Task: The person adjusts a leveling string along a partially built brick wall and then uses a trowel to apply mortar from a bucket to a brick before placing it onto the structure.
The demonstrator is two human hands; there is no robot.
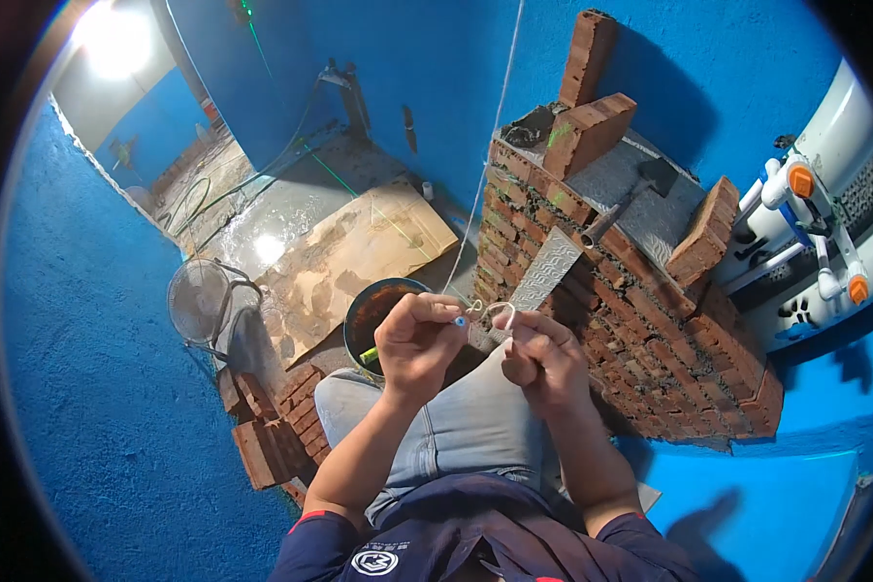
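Note:
Both of my hands are raised over my lap, a short gap apart. My left hand is closed, its thumb and forefinger pinching a white string that runs up to the top of the view. A small blue-tipped thing shows at those fingertips. My right hand is closed too, pinching a bent white loop of string that curves toward the left hand. Under its fingers is a rounded brownish shape I cannot make out. Between the hands, a thin yellowish loop stands out from the left fingertips.
Right of my hands rises a brick wall topped with mortar, loose bricks and a trowel. A dark bucket stands near my knees, beside a stained flat board. Bricks are stacked left; white pipes are at right.

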